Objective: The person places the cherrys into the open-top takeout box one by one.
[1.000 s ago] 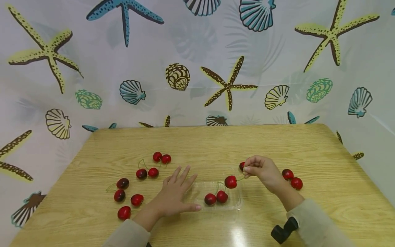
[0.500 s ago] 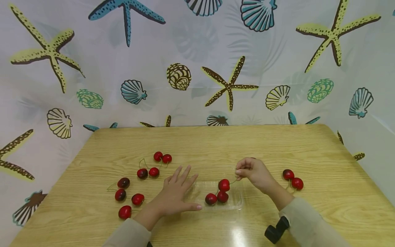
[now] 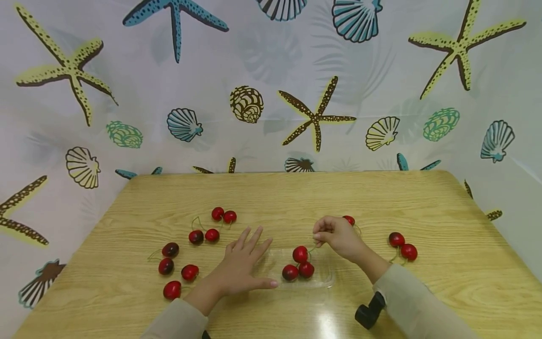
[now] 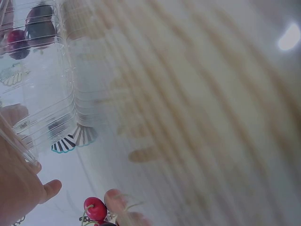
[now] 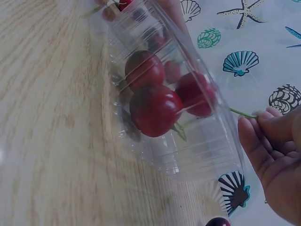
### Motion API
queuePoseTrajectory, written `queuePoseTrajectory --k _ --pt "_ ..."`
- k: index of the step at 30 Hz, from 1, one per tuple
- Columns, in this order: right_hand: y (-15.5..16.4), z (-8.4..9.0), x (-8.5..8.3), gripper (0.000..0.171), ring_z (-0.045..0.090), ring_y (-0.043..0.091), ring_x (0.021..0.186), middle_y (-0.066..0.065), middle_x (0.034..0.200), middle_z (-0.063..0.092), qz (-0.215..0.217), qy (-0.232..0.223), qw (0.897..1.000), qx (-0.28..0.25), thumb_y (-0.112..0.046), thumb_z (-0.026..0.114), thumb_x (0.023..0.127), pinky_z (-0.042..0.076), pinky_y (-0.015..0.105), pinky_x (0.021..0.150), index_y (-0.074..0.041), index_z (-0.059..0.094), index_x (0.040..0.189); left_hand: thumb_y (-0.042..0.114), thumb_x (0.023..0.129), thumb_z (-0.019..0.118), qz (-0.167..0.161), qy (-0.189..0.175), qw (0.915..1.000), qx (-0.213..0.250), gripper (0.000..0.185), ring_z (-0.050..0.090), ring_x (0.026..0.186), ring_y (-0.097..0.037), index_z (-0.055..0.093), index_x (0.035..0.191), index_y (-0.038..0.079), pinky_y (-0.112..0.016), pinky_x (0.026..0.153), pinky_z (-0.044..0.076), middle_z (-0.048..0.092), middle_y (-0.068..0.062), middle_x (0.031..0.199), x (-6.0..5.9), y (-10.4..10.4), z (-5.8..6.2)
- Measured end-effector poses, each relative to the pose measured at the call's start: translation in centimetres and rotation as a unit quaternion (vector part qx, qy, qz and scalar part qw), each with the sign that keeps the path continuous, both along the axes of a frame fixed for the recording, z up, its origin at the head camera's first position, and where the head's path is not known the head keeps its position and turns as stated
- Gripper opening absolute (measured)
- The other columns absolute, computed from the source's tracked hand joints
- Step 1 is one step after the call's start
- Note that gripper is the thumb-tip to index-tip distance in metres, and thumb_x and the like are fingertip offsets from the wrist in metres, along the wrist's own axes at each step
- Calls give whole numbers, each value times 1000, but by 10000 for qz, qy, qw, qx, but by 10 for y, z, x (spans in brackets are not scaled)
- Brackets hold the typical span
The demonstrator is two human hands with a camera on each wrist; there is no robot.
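A cherry (image 3: 300, 254) was pinched by its stem in the right hand (image 3: 336, 237) over the clear plastic tray (image 3: 323, 281); the tray's edge was steadied by the flat, released left hand (image 3: 241, 269).

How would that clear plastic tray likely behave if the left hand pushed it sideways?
The tray looks thin and see-through, so it is probably light and would slide easily on the smooth table. Its ribbed walls may flex. The cherries inside are round and would probably roll about. The left hand rests flat at its edge.
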State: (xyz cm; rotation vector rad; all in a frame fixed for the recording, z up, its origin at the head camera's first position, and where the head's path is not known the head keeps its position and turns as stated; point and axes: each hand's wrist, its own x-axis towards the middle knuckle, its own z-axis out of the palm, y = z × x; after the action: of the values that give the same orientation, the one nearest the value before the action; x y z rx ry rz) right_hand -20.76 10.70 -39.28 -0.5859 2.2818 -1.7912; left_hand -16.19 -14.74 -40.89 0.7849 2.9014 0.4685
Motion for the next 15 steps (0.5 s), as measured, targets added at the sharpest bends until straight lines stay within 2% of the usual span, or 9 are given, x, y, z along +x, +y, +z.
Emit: queuePoseTrajectory --k 15 --pt "-13 -7 -5 3 57 21 60 8 68 53 199 388 9954 850 6 56 79 49 37 59 8 53 79 69 68 48 47 -45 10000 32 92 -8 128 -31 19 139 18 -59 92 9 -5 -4 143 -1 1 -1"
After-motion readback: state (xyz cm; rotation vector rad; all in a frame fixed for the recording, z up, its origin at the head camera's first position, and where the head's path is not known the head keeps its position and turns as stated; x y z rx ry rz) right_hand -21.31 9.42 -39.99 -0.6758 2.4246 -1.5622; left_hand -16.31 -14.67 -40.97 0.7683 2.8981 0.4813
